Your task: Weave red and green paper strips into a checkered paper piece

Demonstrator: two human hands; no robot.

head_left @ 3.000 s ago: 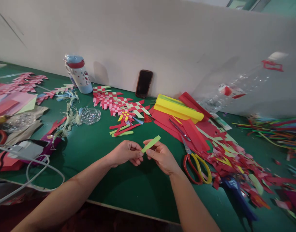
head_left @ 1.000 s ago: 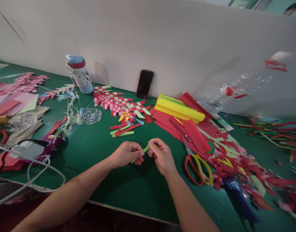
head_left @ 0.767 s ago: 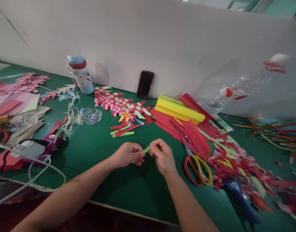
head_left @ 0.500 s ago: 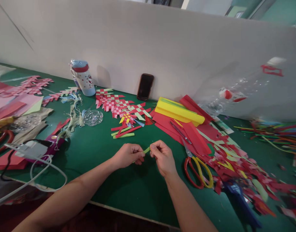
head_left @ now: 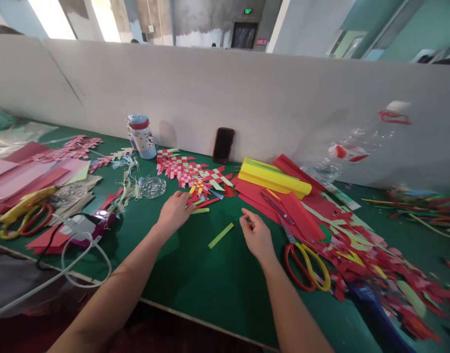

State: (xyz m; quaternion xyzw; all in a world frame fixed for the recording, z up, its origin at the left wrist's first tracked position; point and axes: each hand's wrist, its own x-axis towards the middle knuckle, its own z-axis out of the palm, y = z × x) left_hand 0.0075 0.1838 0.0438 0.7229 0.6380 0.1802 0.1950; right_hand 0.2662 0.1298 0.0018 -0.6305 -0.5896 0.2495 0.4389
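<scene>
My left hand [head_left: 175,211] is at the small pile of red and light green paper strips [head_left: 201,211], its bent fingers closed over their left ends. Which strip lies in the pinch is hidden. A single light green paper strip [head_left: 221,235] lies flat on the green table, between my two hands. To the right of it, my right hand [head_left: 257,234] hovers with loosely curled fingers, thumb and forefinger apart, holding nothing. A small yellow and red woven paper piece [head_left: 198,188] lies just beyond my left fingers, near the row of red, pink and green woven paper pieces [head_left: 188,170].
Scissors with red and yellow handles [head_left: 309,264] lie beside my right forearm, with tweezers [head_left: 278,208] on red paper above. Paper scraps [head_left: 372,260] cover the right side. A phone [head_left: 223,145], a flask [head_left: 142,137] and a plastic bottle [head_left: 353,147] stand along the partition.
The green strip was held between both hands and now lies on the table. My left hand has moved forward to the strip pile; my right has let go. The view has tilted up.
</scene>
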